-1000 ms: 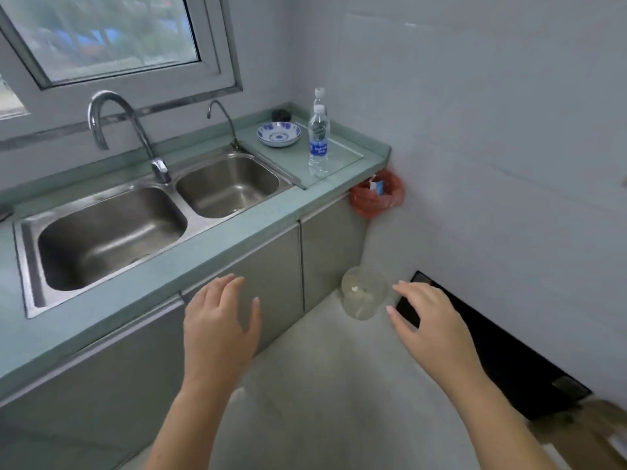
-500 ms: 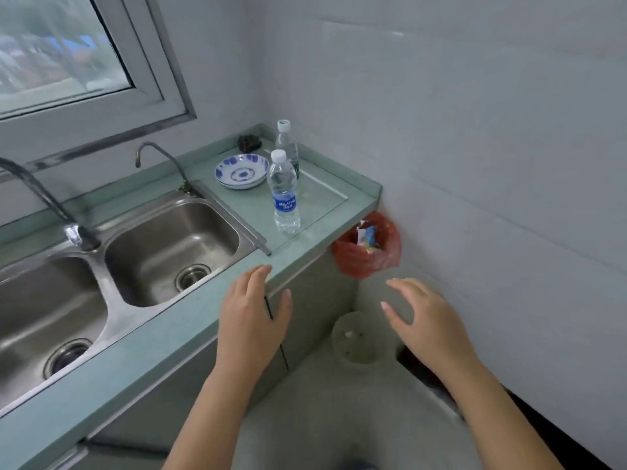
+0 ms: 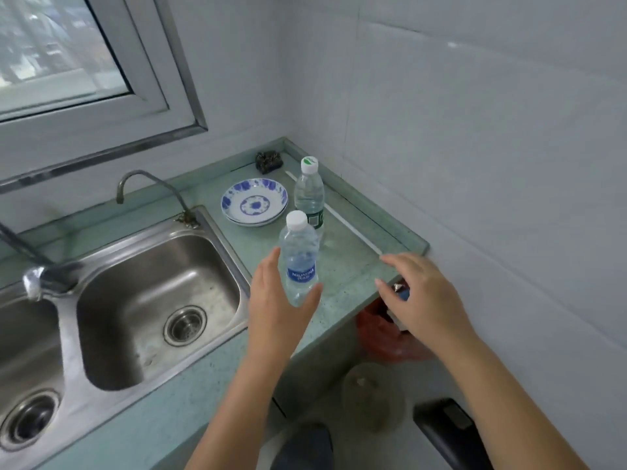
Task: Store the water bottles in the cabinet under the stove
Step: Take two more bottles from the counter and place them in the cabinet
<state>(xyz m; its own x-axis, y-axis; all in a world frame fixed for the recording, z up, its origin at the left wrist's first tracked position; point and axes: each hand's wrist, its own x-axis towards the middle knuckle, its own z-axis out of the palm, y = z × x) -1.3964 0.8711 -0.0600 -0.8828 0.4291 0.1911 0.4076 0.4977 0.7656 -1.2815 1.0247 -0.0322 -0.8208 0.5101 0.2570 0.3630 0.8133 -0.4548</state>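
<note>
Flanking the near water bottle [image 3: 300, 262], the left hand [image 3: 276, 313] is held open: fingers straight at the bottle's nine o'clock, thumb at its four o'clock, nothing clasped. Whether skin touches plastic cannot be told. The bottle is stood upright and capped on the green counter [image 3: 353, 266]. At its three o'clock the right hand [image 3: 424, 300] is spread, empty, above the counter edge. A second bottle [image 3: 309, 195], green-labelled, is stood just behind at twelve o'clock, with a blue-patterned plate [image 3: 254, 202] at eleven and the sink [image 3: 152, 283] at nine. The first pick-up is judged to be in hand, with neither bottle stored. Next, the fingers need to be closed round the labelled waist and the bottle lifted straight. The stove cabinet is not seen.
</note>
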